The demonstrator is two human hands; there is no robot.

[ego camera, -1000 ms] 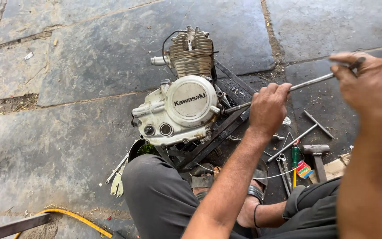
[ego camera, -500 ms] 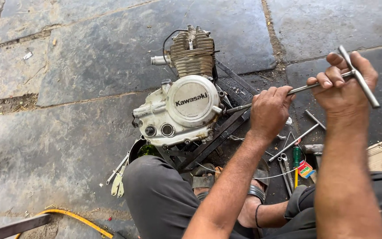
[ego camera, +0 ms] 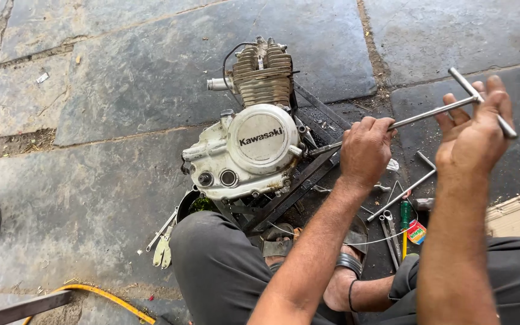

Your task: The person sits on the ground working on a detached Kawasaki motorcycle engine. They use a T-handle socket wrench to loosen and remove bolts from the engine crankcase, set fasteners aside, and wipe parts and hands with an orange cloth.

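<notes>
Soft even daylight, sharp focus

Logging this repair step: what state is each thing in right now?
Engine: upright on a metal stand, side cover on.
T-handle wrench: tip at the engine cover.
Left hand: gripping the wrench shaft.
Right hand: fingers spread on the crossbar.
Spare tools: lying on the floor.
</notes>
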